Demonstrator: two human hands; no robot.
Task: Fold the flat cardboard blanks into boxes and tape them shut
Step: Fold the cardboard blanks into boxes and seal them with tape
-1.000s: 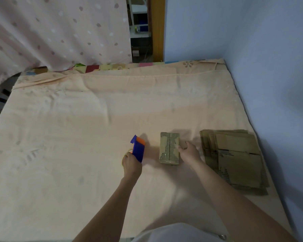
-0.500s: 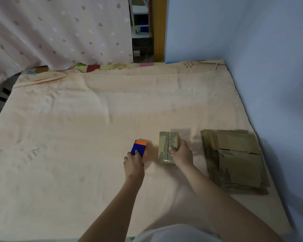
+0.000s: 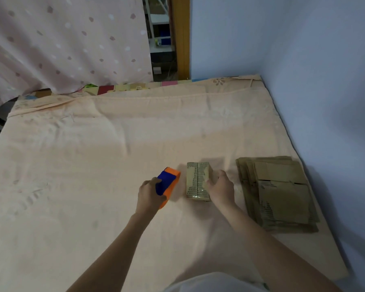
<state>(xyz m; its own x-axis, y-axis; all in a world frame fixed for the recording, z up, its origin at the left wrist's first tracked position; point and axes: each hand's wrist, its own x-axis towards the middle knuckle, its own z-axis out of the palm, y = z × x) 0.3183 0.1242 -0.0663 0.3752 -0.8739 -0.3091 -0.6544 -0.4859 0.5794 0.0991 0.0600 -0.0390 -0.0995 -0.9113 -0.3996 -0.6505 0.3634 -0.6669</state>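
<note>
Head view shows both hands low over a bed, a little right of its middle and toward the near edge. Left hand (image 3: 151,194) grips a tape gun (image 3: 168,185), fingers curled over its blue top and thumb under the orange body; the gun lies tilted, its orange end pointing toward the far edge, and it seems to rest on the sheet (image 3: 93,165). Right hand (image 3: 220,188) holds the box (image 3: 198,181), fingers curled over its right side and near corner. The two hands are apart, with the box between them. The box is folded up and stands on the sheet just right of the tape gun, not touching it. Its top flaps meet along a centre seam running from near to far, and a shiny strip of tape lies along that seam; the top paper layer is torn, showing the ribbing.

Near the bed's right edge, well apart from the box, lies a stack of flat blanks (image 3: 278,192), untidily piled, the top ones also torn. The peach sheet covers the whole bed, with creases toward the far edge. A blue wall (image 3: 314,70) runs along the right edge and far right corner. A dotted pink curtain (image 3: 61,39) hangs past the far left corner.
</note>
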